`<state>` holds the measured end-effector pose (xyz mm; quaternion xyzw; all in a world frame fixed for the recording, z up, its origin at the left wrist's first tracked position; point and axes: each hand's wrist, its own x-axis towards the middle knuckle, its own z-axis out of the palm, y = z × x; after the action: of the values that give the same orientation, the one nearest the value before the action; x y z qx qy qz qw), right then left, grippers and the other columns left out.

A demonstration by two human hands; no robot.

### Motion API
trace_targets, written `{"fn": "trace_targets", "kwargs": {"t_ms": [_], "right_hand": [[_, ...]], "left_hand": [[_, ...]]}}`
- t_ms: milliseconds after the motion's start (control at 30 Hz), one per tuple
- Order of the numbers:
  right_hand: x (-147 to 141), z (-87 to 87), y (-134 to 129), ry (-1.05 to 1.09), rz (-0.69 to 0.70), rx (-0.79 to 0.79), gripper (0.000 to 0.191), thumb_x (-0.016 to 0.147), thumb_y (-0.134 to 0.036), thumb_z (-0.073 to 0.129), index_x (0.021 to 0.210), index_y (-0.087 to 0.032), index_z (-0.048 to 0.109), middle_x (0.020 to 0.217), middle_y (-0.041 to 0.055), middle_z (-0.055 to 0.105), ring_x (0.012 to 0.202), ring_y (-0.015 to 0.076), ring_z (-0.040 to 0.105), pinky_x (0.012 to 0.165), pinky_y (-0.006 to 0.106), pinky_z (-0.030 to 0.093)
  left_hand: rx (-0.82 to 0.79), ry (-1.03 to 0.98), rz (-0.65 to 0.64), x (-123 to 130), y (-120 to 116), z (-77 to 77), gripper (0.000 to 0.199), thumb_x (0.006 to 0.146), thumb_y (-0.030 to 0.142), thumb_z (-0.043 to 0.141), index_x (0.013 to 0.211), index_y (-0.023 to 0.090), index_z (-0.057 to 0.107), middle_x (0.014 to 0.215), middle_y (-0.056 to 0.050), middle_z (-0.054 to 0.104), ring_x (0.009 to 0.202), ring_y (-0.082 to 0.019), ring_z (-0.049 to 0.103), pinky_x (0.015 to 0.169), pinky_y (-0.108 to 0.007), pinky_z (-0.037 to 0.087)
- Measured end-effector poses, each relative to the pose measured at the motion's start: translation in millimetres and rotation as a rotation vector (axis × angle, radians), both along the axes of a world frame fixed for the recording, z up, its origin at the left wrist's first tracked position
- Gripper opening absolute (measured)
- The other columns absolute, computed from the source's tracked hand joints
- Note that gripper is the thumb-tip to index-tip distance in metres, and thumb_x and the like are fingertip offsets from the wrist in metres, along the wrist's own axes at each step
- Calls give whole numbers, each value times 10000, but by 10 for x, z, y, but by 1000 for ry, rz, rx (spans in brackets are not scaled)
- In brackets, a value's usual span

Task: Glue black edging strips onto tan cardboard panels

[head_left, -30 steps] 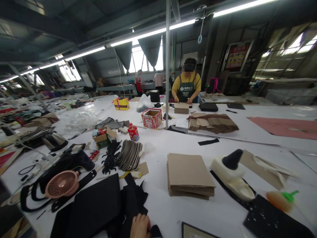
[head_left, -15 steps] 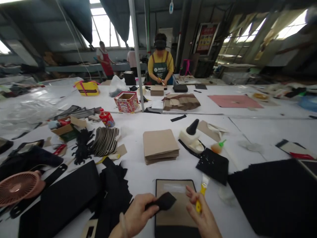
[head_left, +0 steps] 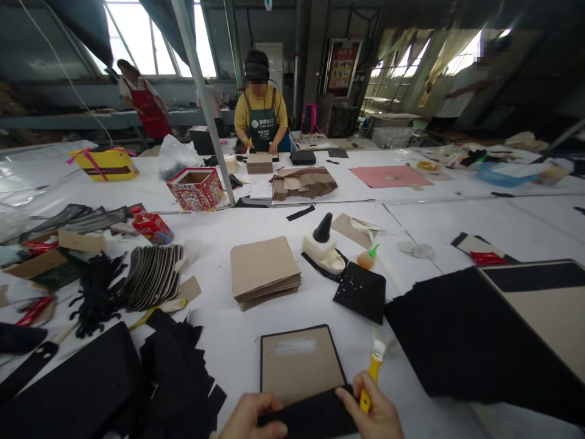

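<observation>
From my head camera, the black strip (head_left: 311, 413) now spans both my hands; half a second ago it was bunched in my left alone, with my right held apart. My left hand (head_left: 253, 417) is nearly closed, thumb and fingers pinching the strip's left end. My right hand (head_left: 377, 408) presses its thumb on the other end while its curled fingers hold the yellow brush (head_left: 375, 360), bristles up. The strip lies over the lower part of the black-edged brown board (head_left: 299, 360), toward the near edge of the table (head_left: 219, 332). Farther from that edge sits a stack of brown sheets (head_left: 265, 268).
</observation>
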<state>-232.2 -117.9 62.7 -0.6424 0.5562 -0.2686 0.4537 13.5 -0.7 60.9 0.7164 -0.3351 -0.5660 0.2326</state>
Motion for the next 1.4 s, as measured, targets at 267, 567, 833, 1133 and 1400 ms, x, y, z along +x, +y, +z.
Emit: {"fn": "trace_targets", "kwargs": {"t_ms": [267, 567, 833, 1133, 1400], "right_hand": [[239, -359, -402, 106, 84, -210, 267, 855, -461, 454, 720, -231, 437, 626, -34, 489, 544, 129, 506, 519, 203, 429], [446, -774, -754, 244, 56, -422, 371, 899, -535, 314, 722, -232, 433, 602, -16, 521, 511, 148, 512, 499, 244, 413], [490, -987, -820, 284, 54, -467, 377, 913, -513, 306, 742, -226, 479, 628, 16, 555, 550, 171, 539, 538, 276, 420], [481, -1018, -832, 289, 59, -471, 346, 913, -501, 324, 755, -227, 466, 636, 5, 555, 545, 158, 542, 524, 260, 430], [498, -1018, -834, 291, 47, -492, 314, 906, -477, 356, 749, -228, 465, 643, 10, 565, 538, 159, 543, 508, 255, 426]], "left_hand": [[-67, 135, 325, 36, -478, -417, 505, 565, 610, 620, 798, 172, 521, 604, 34, 525, 432, -101, 481, 417, -247, 378], [-32, -185, 306, 192, -806, -737, 122, 814, 278, 466, 728, 192, 483, 538, 49, 505, 392, -113, 491, 376, -230, 324], [-3, -464, 207, 275, -885, -745, 162, 802, 290, 546, 693, 172, 565, 623, -16, 623, 644, -168, 589, 599, -261, 375], [52, -486, 210, 318, -912, -750, 207, 797, 341, 551, 704, 167, 615, 640, -18, 653, 669, -173, 609, 616, -251, 386], [46, -464, 247, 322, -917, -778, 203, 796, 328, 550, 673, 175, 601, 604, -4, 637, 649, -168, 607, 606, -246, 390]]}}
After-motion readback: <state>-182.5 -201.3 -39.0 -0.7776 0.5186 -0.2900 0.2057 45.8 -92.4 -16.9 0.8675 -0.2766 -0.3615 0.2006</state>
